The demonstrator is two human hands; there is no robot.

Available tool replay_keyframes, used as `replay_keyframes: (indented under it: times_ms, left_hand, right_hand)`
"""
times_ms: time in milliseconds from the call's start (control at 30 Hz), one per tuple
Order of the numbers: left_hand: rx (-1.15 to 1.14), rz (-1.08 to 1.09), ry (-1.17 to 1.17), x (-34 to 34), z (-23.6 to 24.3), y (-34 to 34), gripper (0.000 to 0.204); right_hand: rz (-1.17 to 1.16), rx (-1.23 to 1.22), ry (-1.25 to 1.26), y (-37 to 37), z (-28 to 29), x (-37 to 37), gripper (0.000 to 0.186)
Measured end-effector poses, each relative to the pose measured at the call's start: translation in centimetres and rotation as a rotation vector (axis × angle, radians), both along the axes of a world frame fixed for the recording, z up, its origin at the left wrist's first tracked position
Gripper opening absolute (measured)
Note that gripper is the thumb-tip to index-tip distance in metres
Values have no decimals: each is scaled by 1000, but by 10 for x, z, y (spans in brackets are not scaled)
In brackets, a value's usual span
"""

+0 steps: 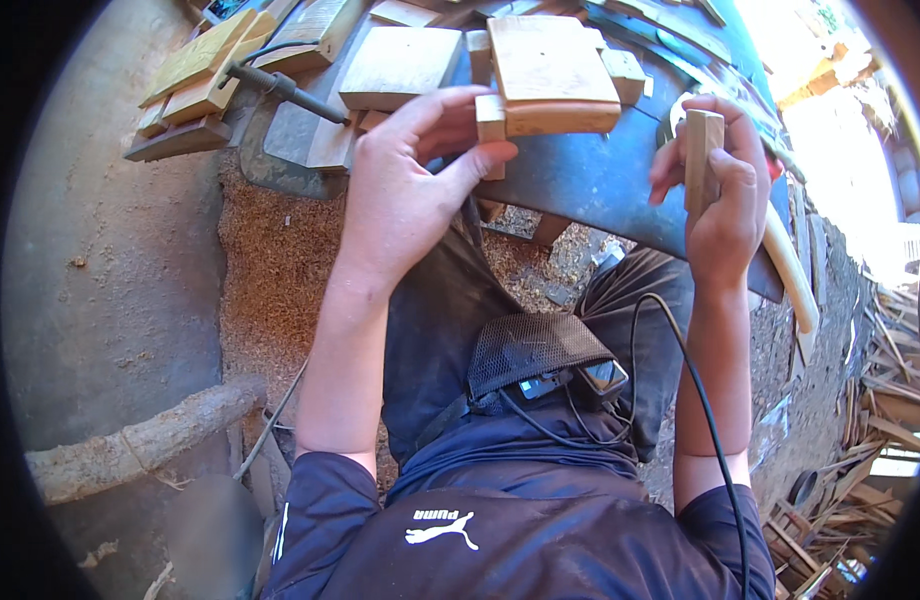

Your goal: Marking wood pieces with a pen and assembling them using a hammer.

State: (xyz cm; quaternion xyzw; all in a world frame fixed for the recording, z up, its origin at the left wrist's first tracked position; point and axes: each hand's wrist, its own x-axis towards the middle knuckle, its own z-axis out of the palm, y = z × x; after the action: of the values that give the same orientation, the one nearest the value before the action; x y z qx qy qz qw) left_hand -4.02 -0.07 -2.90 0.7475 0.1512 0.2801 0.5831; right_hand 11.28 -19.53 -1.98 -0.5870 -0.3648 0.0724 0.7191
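A thick, pale wooden block (552,70) stands over the dark blue table, with small wooden blocks along its sides. At its near left corner is one small wooden block (490,117). My left hand (405,165) closes on that small block, with the thumb in front and the fingers behind, partly hidden. Another small block (625,75) sits at the right side. To the right, my right hand (728,185) is raised off the table, its thumb and fingers closed around a short wooden stick (702,160) held upright.
Beyond my left hand lie a flat wooden block (400,62) and a dark rod-shaped tool (290,92) with a cable. Stacked boards (195,75) stand at the far left. The blue table (590,185) ends above my knees. Sawdust (270,270) covers the ground; scrap wood (885,410) is piled right.
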Motion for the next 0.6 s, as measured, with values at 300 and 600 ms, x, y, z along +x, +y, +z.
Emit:
replay_keyframes:
  times_ms: [300,600]
  left_hand:
    - [331,42,-82,-3,-11,-9,43]
    - [430,133,-177,0,-18,-15,48]
  right_hand:
    - [-87,-381,301,22,4,-22,37]
    - [-85,-320,426,38,10,-23,37]
